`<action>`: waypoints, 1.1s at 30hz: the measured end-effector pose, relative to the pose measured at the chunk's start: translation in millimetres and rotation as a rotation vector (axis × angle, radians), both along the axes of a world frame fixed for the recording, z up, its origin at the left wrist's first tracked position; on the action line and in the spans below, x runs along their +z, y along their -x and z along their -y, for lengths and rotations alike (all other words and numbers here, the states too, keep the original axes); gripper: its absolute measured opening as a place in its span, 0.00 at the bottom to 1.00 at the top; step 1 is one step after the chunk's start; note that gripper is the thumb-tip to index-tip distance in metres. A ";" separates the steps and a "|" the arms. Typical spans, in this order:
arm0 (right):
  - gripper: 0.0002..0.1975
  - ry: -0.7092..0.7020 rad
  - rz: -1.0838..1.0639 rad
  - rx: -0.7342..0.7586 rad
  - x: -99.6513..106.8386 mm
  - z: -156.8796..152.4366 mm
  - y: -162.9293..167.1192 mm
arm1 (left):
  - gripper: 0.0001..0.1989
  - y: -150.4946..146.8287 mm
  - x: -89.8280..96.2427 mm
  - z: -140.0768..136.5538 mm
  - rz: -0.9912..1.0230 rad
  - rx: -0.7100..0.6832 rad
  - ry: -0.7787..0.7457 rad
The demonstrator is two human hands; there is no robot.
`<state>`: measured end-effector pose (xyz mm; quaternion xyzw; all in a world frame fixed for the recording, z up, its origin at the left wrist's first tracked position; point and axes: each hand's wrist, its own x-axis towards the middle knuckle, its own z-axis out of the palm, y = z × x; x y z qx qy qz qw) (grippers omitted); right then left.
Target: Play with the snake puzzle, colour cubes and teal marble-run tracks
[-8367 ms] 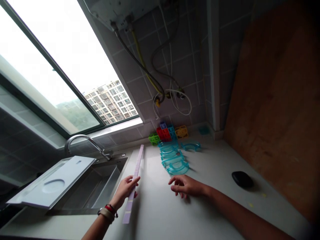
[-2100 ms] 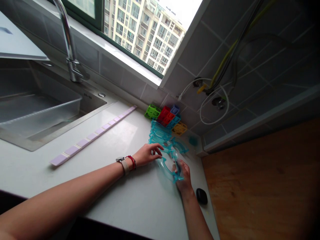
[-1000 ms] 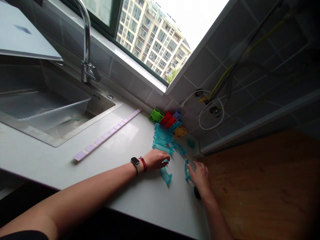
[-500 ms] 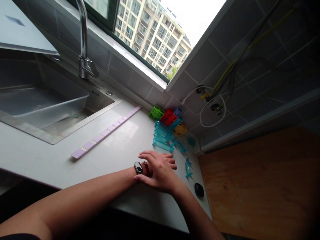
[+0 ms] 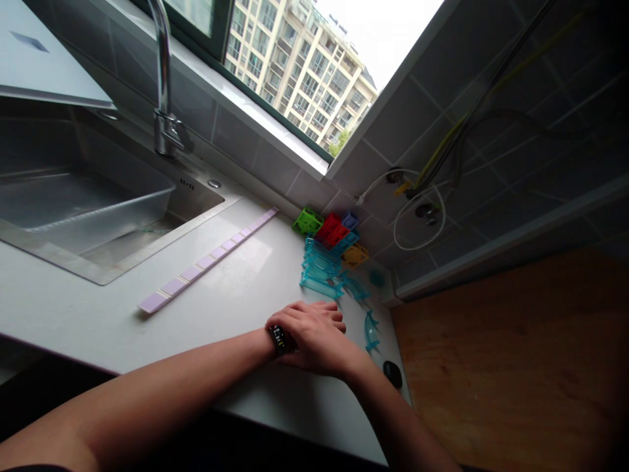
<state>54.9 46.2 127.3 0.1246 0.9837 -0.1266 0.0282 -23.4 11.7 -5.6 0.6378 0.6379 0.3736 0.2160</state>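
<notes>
My left forearm reaches in from the lower left, and a smartwatch (image 5: 278, 339) with a lit screen is on its wrist. Over this wrist lies my right hand (image 5: 317, 341), its fingers and thumb closed around the watch. Most of my left hand (image 5: 338, 317) is hidden behind my right; the fingers that show stretch out loosely over the counter, with nothing visible in them. Just beyond them are clear turquoise plastic pieces (image 5: 322, 269), with one curved turquoise piece (image 5: 371, 331) lying apart to the right.
Green (image 5: 308, 221), red (image 5: 333, 227) and yellow plastic pieces (image 5: 354, 255) stand by the wall. A lilac strip (image 5: 209, 261) lies across the white counter (image 5: 236, 295). The sink (image 5: 113, 269) and faucet (image 5: 164, 131) are left. A black rounded object (image 5: 392, 374) sits near the right edge.
My right hand's fingers and thumb have closed in around the smartwatch, where they were spread beside it. The watch screen has lit up. The plastic pieces have not moved.
</notes>
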 end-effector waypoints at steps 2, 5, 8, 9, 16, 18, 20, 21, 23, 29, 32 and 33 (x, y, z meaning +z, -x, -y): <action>0.26 0.013 0.018 0.011 2.1 0.8 -3.1 | 0.20 8.8 -7.7 4.2 -0.123 0.022 0.010; 0.25 -0.015 0.047 -0.013 3.8 -1.6 -4.1 | 0.16 -20.1 7.0 -9.4 -0.245 0.186 -0.024; 0.27 -0.090 0.075 -0.028 4.0 -4.4 -3.9 | 0.16 -72.5 38.9 -32.7 -0.265 0.539 0.051; 0.28 -0.122 0.074 -0.032 4.0 -4.7 -4.5 | 0.18 -86.2 47.7 -39.5 -0.239 0.647 0.092; 0.32 -0.163 -0.176 -0.173 10.1 -34.1 -35.2 | 0.08 -37.0 29.6 -65.4 -0.139 -0.302 -0.295; 0.20 -0.196 -0.271 -0.352 13.3 -63.8 -53.2 | 0.05 -9.3 19.2 -68.1 -0.143 -0.431 -0.330; 0.12 -0.259 -0.296 -0.552 14.5 -99.6 -73.4 | 0.05 4.6 15.9 -68.7 -0.146 -0.469 -0.343; 0.11 -0.274 -0.285 -0.604 13.8 -117.6 -83.8 | 0.04 6.8 16.6 -68.5 -0.147 -0.481 -0.349; 0.12 -0.292 -0.237 -0.701 9.9 -149.9 -104.1 | 0.05 5.6 20.1 -67.5 -0.145 -0.491 -0.358; 0.14 -0.248 0.010 -0.809 -11.7 -202.2 -145.0 | 0.08 3.5 26.0 -67.6 -0.123 -0.476 -0.389; 0.19 -0.219 0.102 -0.795 -21.1 -214.4 -146.5 | 0.08 5.5 24.9 -69.1 -0.103 -0.459 -0.404; 0.20 -0.215 0.120 -0.792 -23.8 -217.9 -144.4 | 0.08 5.7 24.4 -69.4 -0.095 -0.452 -0.407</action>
